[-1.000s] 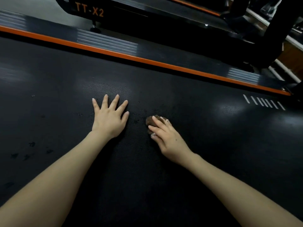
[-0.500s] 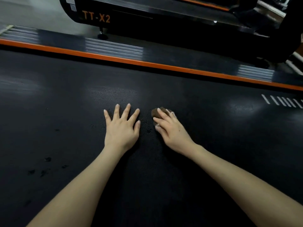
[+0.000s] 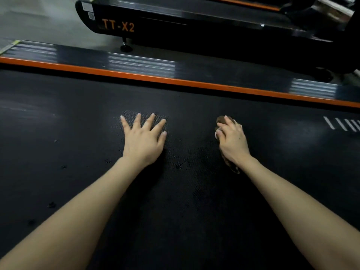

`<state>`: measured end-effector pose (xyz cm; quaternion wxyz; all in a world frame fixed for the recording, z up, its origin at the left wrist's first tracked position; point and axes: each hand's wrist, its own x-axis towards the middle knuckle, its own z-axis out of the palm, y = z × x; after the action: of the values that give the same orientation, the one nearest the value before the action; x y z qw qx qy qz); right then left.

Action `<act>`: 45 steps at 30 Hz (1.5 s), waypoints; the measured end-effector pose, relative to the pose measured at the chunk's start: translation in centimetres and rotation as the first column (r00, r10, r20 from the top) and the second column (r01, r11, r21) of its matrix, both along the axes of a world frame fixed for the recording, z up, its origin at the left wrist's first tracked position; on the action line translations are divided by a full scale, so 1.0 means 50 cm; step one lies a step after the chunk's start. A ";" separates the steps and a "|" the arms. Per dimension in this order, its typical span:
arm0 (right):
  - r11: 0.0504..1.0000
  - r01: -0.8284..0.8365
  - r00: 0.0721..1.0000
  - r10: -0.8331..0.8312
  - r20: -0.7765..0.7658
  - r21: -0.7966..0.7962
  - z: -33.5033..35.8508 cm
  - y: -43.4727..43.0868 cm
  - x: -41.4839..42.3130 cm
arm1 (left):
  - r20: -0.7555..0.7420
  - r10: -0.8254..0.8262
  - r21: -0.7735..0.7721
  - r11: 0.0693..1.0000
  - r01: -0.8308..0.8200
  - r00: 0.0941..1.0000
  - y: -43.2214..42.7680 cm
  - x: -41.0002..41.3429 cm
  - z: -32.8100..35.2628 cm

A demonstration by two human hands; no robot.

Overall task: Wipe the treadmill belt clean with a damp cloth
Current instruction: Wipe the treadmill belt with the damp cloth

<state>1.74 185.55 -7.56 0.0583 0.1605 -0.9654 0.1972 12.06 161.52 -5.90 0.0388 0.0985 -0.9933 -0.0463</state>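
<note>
The black textured treadmill belt (image 3: pixel 78 133) fills most of the view. My left hand (image 3: pixel 143 139) lies flat on it with fingers spread and straight. My right hand (image 3: pixel 232 141) presses a small brown cloth (image 3: pixel 221 120) onto the belt, fingers curled over it. Most of the cloth is hidden under that hand; a bit shows past the fingertips and a tail sticks out by the wrist. Dark wet-looking specks dot the belt between my hands and off to the left.
An orange strip (image 3: pixel 175 81) edges the belt on the far side, with a dark ribbed side rail (image 3: pixel 142 65) behind it. A second black treadmill marked TT-X2 (image 3: pixel 118 26) stands beyond. White dash marks (image 3: pixel 342 124) sit on the belt at the right.
My right hand slid the cloth to the right, widening the gap between my hands. The left hand stayed flat on the belt. The view shifted, so the hands sit further right.
</note>
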 end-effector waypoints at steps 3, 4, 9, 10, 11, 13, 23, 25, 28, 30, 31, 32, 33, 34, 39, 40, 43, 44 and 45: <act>1.000 -0.011 1.000 0.011 0.002 -0.006 0.003 0.001 -0.018 | 0.089 -0.027 -0.015 0.999 0.029 0.996 -0.005 -0.018 -0.020; 1.000 -0.013 1.000 0.013 0.003 0.004 0.004 -0.001 -0.034 | 0.082 -0.029 -0.002 1.000 0.029 0.996 -0.001 -0.015 -0.032; 0.988 0.142 0.990 -0.141 -0.014 0.058 0.018 -0.061 -0.127 | 0.009 -0.026 0.020 0.999 0.026 1.000 0.000 -0.020 -0.048; 0.986 0.154 0.988 -0.153 -0.022 0.057 0.017 -0.083 -0.135 | -0.001 -0.028 0.020 0.999 0.028 1.000 0.000 -0.022 -0.049; 0.989 0.137 0.990 -0.136 -0.023 0.053 0.016 -0.104 -0.133 | -0.007 -0.032 0.022 0.999 0.032 0.999 0.000 -0.023 -0.050; 1.000 -0.015 0.999 0.016 -0.032 0.023 0.009 -0.142 -0.100 | -0.017 -0.037 0.028 0.999 0.038 0.999 -0.001 -0.022 -0.056; 0.991 -0.135 0.990 0.136 -0.038 0.015 0.014 -0.067 -0.140 | -0.014 -0.034 0.026 0.999 0.035 0.999 -0.005 -0.022 -0.055; 0.994 0.102 0.994 -0.100 -0.036 0.048 0.010 -0.088 -0.191 | -0.017 -0.034 0.020 0.999 0.034 0.999 -0.003 -0.023 -0.057; 0.987 0.140 0.987 -0.133 -0.089 0.075 0.006 -0.171 -0.196 | -0.020 -0.032 0.023 0.999 0.033 0.999 -0.003 -0.023 -0.055; 0.996 -0.043 0.995 0.050 -0.088 0.079 0.000 -0.230 -0.168 | -0.015 -0.033 0.018 0.999 0.033 0.999 -0.004 -0.023 -0.055; 0.987 -0.145 0.987 0.150 -0.060 0.069 -0.001 -0.251 -0.150 | -0.014 -0.034 0.017 0.999 0.034 0.999 -0.005 -0.022 -0.055; 0.974 -0.221 0.975 0.223 -0.024 0.052 0.002 -0.262 -0.139 | -0.015 -0.037 0.019 0.999 0.037 0.999 -0.006 -0.022 -0.054; 0.961 -0.272 0.962 0.272 0.006 0.040 0.005 -0.260 -0.136 | -0.015 -0.040 0.024 0.999 0.040 0.999 -0.007 -0.022 -0.054; 0.951 -0.305 0.952 0.304 0.024 0.043 0.011 -0.248 -0.139 | -0.017 -0.041 0.031 0.999 0.042 0.999 -0.008 -0.021 -0.053; 0.995 -0.061 0.994 0.068 -0.090 0.078 0.020 -0.086 -0.212 | -0.036 -0.039 0.051 0.998 0.041 0.999 -0.006 -0.020 -0.052; 0.995 0.046 0.995 -0.037 -0.098 0.085 0.018 -0.052 -0.228 | -0.033 -0.038 0.045 0.998 0.039 0.999 -0.004 -0.021 -0.052; 0.948 0.306 0.951 -0.301 -0.067 0.090 0.012 -0.035 -0.259 | -0.020 -0.026 0.032 0.999 0.026 0.999 0.000 -0.024 -0.054; 0.930 0.356 0.934 -0.353 -0.050 0.095 0.015 -0.055 -0.263 | -0.018 -0.023 0.029 0.999 0.024 1.000 0.001 -0.024 -0.053; 0.919 0.379 0.925 -0.378 -0.035 0.110 0.018 -0.082 -0.265 | -0.017 -0.024 0.026 0.999 0.024 1.000 0.002 -0.024 -0.053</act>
<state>-11.50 181.43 -6.66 0.0922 -0.0247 -0.9875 0.1254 10.85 161.64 -8.56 0.0450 0.0867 -0.9934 -0.0607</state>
